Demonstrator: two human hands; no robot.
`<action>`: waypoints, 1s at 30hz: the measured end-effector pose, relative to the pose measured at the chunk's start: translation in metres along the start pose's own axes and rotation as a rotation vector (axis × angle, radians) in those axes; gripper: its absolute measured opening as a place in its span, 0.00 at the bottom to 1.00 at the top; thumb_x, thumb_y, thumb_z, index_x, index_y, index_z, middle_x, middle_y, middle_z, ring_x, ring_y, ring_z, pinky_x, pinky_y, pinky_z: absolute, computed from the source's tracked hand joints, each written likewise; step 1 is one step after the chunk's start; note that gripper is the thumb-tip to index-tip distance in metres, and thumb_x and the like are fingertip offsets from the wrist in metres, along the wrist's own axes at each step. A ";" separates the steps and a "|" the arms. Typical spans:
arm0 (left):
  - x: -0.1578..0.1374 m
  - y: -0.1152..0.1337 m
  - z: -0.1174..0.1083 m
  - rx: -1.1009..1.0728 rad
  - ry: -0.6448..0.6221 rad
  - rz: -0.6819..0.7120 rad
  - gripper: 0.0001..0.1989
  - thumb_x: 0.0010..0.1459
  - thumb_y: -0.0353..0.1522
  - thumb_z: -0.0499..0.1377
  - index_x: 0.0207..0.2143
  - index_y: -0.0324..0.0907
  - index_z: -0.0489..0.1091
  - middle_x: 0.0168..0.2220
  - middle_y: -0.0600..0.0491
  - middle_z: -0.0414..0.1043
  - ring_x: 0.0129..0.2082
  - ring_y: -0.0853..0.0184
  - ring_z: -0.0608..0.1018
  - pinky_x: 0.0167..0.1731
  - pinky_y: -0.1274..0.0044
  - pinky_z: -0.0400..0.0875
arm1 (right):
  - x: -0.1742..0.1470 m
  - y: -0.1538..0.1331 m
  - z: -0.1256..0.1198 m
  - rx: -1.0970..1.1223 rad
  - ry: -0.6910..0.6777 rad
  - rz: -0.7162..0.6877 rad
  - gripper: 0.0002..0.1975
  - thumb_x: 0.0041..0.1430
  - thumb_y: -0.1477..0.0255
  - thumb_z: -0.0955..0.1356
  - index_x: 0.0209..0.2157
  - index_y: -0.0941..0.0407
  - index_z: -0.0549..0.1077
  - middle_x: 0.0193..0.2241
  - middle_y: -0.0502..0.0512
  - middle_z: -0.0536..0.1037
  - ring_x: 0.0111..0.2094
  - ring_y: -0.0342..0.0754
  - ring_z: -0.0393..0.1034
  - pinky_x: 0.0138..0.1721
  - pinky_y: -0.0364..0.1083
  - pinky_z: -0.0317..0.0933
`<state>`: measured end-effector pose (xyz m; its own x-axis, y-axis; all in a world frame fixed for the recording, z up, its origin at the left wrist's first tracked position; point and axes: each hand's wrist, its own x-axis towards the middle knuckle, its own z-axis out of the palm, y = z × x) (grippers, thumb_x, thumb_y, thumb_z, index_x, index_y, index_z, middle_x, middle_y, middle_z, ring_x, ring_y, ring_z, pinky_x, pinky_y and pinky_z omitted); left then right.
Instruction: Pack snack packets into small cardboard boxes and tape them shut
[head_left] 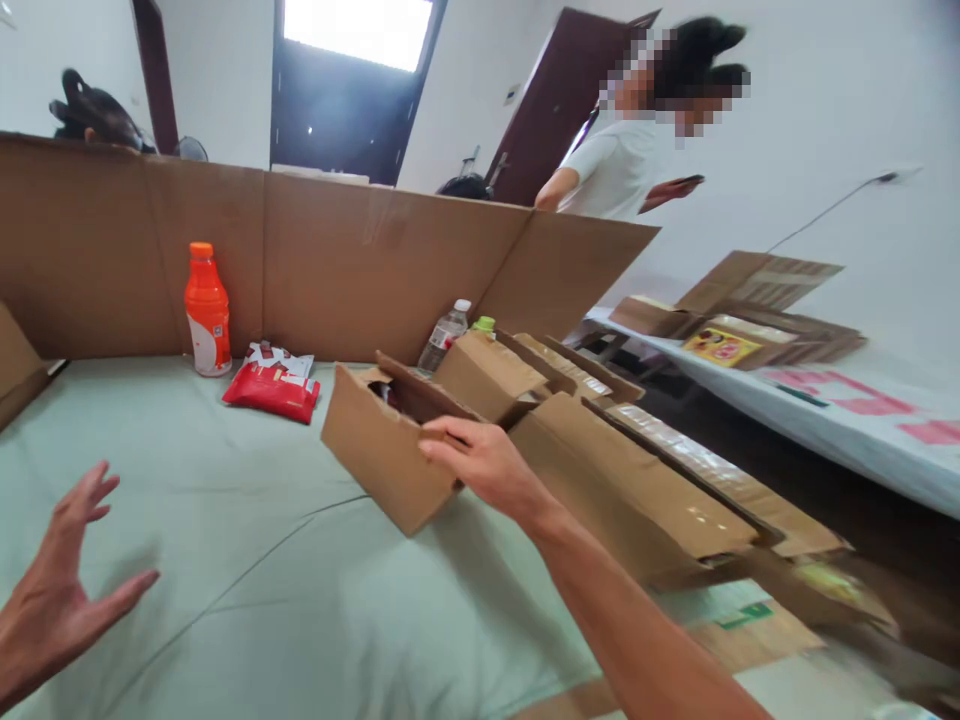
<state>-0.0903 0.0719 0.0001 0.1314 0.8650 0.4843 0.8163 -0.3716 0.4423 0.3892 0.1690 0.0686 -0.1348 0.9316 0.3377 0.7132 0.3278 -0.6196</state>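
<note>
My right hand [480, 462] grips the edge of a small open cardboard box [379, 445], thumb and fingers pinching its near right wall. The box is tilted over the pale green cloth [247, 560]; something dark shows inside, too shaded to name. At the lower left my left hand [67, 590] hovers above the cloth, fingers and thumb spread, holding nothing. Beyond it lie a red packet [274, 393] with a white and red wrapper [279, 358] on top. An orange bottle [206, 310] stands upright behind them.
A tall cardboard panel [322, 260] borders the back. Larger cardboard boxes [622, 480] line the right side, with a clear bottle [448, 335] behind them. A person [615, 165] stands beyond the panel, holding a phone. Another table [862, 430] at right carries boxes.
</note>
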 end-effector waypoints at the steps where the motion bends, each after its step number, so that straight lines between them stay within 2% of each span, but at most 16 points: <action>1: 0.002 0.012 0.003 -0.054 -0.046 0.024 0.51 0.64 0.47 0.66 0.77 0.58 0.36 0.72 0.38 0.54 0.62 0.38 0.74 0.57 0.44 0.74 | -0.018 -0.010 -0.005 0.051 -0.087 -0.087 0.10 0.60 0.66 0.70 0.33 0.55 0.82 0.28 0.52 0.82 0.29 0.47 0.75 0.31 0.43 0.68; 4: 0.006 0.039 0.013 -0.255 -0.147 0.136 0.57 0.60 0.51 0.69 0.77 0.59 0.32 0.77 0.39 0.43 0.71 0.35 0.61 0.64 0.40 0.63 | -0.058 -0.039 -0.022 0.217 -0.376 -0.337 0.10 0.67 0.69 0.70 0.33 0.55 0.82 0.30 0.55 0.83 0.31 0.46 0.76 0.36 0.43 0.70; 6: 0.006 0.049 0.023 -0.379 -0.247 0.173 0.62 0.55 0.57 0.69 0.77 0.60 0.30 0.78 0.39 0.38 0.74 0.33 0.55 0.66 0.37 0.56 | -0.071 -0.055 -0.027 0.367 -0.563 -0.443 0.12 0.71 0.66 0.69 0.35 0.55 0.82 0.30 0.55 0.83 0.31 0.45 0.77 0.36 0.43 0.70; 9: -0.002 0.061 0.035 -0.558 -0.442 0.151 0.64 0.53 0.63 0.66 0.76 0.61 0.27 0.79 0.41 0.37 0.75 0.32 0.52 0.66 0.35 0.51 | -0.077 -0.075 -0.025 0.609 -0.745 -0.485 0.21 0.72 0.54 0.66 0.43 0.56 0.82 0.32 0.57 0.85 0.34 0.46 0.79 0.40 0.46 0.72; 11: -0.010 0.067 0.042 -0.644 -0.518 0.132 0.66 0.52 0.62 0.67 0.76 0.60 0.25 0.78 0.42 0.39 0.74 0.32 0.53 0.66 0.37 0.54 | -0.075 -0.083 -0.021 0.628 -0.781 -0.433 0.26 0.75 0.52 0.61 0.47 0.56 0.82 0.38 0.59 0.86 0.41 0.49 0.81 0.47 0.48 0.73; 13: -0.021 0.069 0.046 -0.655 -0.520 0.131 0.67 0.52 0.56 0.71 0.76 0.59 0.25 0.78 0.42 0.40 0.74 0.32 0.54 0.67 0.39 0.56 | -0.071 -0.088 -0.019 0.503 -0.797 -0.384 0.24 0.78 0.57 0.59 0.50 0.54 0.81 0.46 0.60 0.86 0.50 0.49 0.80 0.53 0.48 0.72; 16: -0.038 0.064 0.053 -0.613 -0.473 0.145 0.68 0.51 0.49 0.72 0.76 0.60 0.24 0.79 0.44 0.37 0.74 0.31 0.53 0.67 0.38 0.54 | -0.065 -0.092 -0.017 0.175 -0.769 -0.393 0.16 0.74 0.65 0.65 0.55 0.53 0.79 0.56 0.60 0.82 0.59 0.51 0.76 0.59 0.50 0.70; 19: -0.049 0.054 0.060 -0.608 -0.468 0.145 0.70 0.49 0.49 0.73 0.76 0.59 0.23 0.79 0.44 0.36 0.74 0.30 0.52 0.67 0.37 0.53 | -0.062 -0.102 -0.010 -0.196 -0.779 -0.424 0.23 0.65 0.67 0.72 0.60 0.56 0.76 0.59 0.64 0.79 0.60 0.58 0.74 0.59 0.56 0.70; 21: -0.053 0.049 0.065 -0.618 -0.473 0.131 0.72 0.47 0.51 0.74 0.76 0.59 0.22 0.79 0.44 0.37 0.74 0.30 0.52 0.67 0.38 0.53 | -0.061 -0.112 0.001 -0.410 -0.855 -0.423 0.24 0.59 0.67 0.76 0.56 0.59 0.78 0.54 0.66 0.82 0.55 0.62 0.77 0.54 0.57 0.73; 24: -0.053 0.046 0.070 -0.617 -0.482 0.144 0.72 0.48 0.53 0.73 0.76 0.59 0.21 0.79 0.45 0.35 0.74 0.31 0.51 0.68 0.40 0.54 | -0.059 -0.124 0.023 -0.623 -0.949 -0.448 0.10 0.58 0.74 0.75 0.42 0.60 0.81 0.40 0.63 0.84 0.43 0.59 0.80 0.44 0.52 0.73; 25: -0.053 0.047 0.071 -0.611 -0.489 0.162 0.72 0.48 0.54 0.73 0.76 0.59 0.21 0.79 0.45 0.34 0.75 0.32 0.51 0.68 0.41 0.54 | -0.057 -0.125 0.030 -0.649 -0.972 -0.483 0.05 0.58 0.77 0.73 0.38 0.59 0.81 0.36 0.62 0.84 0.39 0.56 0.80 0.40 0.50 0.71; 26: -0.052 0.048 0.071 -0.604 -0.489 0.182 0.72 0.48 0.54 0.73 0.76 0.59 0.21 0.79 0.46 0.33 0.75 0.32 0.50 0.69 0.42 0.55 | -0.056 -0.125 0.035 -0.654 -0.991 -0.528 0.05 0.58 0.80 0.72 0.35 0.58 0.81 0.33 0.60 0.84 0.36 0.54 0.79 0.37 0.48 0.69; 30: -0.045 0.058 0.070 -0.585 -0.467 0.228 0.69 0.50 0.48 0.71 0.76 0.56 0.22 0.79 0.44 0.34 0.74 0.33 0.52 0.69 0.44 0.57 | -0.055 -0.116 0.041 -0.547 -0.997 -0.671 0.11 0.60 0.84 0.68 0.28 0.57 0.77 0.26 0.55 0.81 0.27 0.48 0.73 0.29 0.47 0.61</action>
<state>-0.0099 0.0345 -0.0488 0.5891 0.7502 0.3002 0.3284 -0.5618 0.7593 0.2855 0.0859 0.0929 -0.8463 0.4071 -0.3437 0.4623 0.8817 -0.0941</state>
